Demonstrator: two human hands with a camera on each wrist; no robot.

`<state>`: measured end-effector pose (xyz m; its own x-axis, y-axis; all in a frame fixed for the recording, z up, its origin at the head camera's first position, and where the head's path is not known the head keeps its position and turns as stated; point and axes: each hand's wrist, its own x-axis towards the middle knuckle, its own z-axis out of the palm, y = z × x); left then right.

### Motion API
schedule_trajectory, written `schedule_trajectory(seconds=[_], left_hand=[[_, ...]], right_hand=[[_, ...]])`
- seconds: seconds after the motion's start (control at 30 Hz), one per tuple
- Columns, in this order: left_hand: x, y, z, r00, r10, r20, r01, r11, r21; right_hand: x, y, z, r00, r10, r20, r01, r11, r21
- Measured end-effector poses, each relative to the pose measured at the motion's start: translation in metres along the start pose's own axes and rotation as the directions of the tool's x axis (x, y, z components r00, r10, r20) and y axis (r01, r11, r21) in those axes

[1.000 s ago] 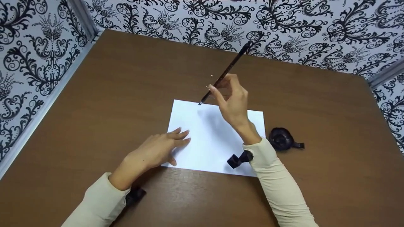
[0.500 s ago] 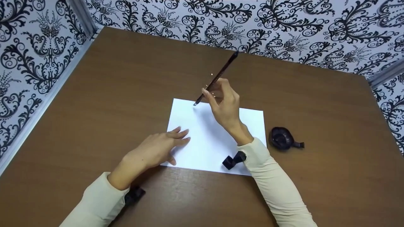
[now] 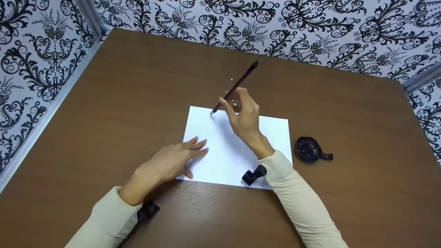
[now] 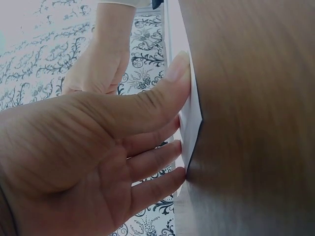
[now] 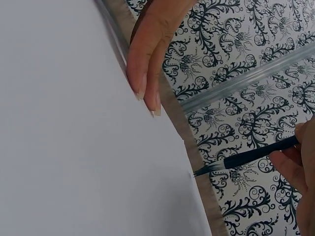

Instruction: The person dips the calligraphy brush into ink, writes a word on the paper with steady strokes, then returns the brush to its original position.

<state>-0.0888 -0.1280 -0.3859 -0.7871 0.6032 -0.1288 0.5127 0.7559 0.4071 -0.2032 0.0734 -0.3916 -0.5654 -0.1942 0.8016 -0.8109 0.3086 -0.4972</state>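
Observation:
A white sheet of paper [image 3: 220,158] lies on the brown table. My left hand [image 3: 168,162] rests on its left side with fingers spread; in the left wrist view the thumb and fingertips of that hand [image 4: 113,142] touch the sheet [image 4: 192,113]. Between thumb and fingers, my right hand [image 3: 246,120] pinches a dark, slender brush [image 3: 237,84], tilted, its tip at the paper's upper edge, left of the middle. The right wrist view shows the dark bristles of the brush [image 5: 251,155] meeting the sheet [image 5: 98,128] near its edge.
A small black dish with a short handle [image 3: 308,150] stands on the table [image 3: 361,137] just right of the paper. Patterned black-and-white walls border the table at the back and sides. Both wrists carry black devices; the right one hangs over the paper's lower part.
My right hand has moved left and slightly toward me, bringing the brush tip from the paper's far edge onto the sheet just inside it. The left hand has stayed in place.

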Motion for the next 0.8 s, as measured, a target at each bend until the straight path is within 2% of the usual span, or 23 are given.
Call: schedule_trajectory(seconds=[0.53, 0.8], left_hand=[[-0.0006, 0.0003, -0.0007, 1.000, 0.000, -0.004, 0.000, 1.000, -0.002], [0.0002, -0.0001, 0.0003, 1.000, 0.006, -0.009, -0.006, 1.000, -0.006]], right_hand=[[-0.0034, -0.0018, 0.0037, 0.998, 0.003, 0.058, -0.004, 1.000, 0.011], [-0.0032, -0.0056, 0.0024, 0.994, 0.011, 0.112, -0.011, 1.000, -0.005]])
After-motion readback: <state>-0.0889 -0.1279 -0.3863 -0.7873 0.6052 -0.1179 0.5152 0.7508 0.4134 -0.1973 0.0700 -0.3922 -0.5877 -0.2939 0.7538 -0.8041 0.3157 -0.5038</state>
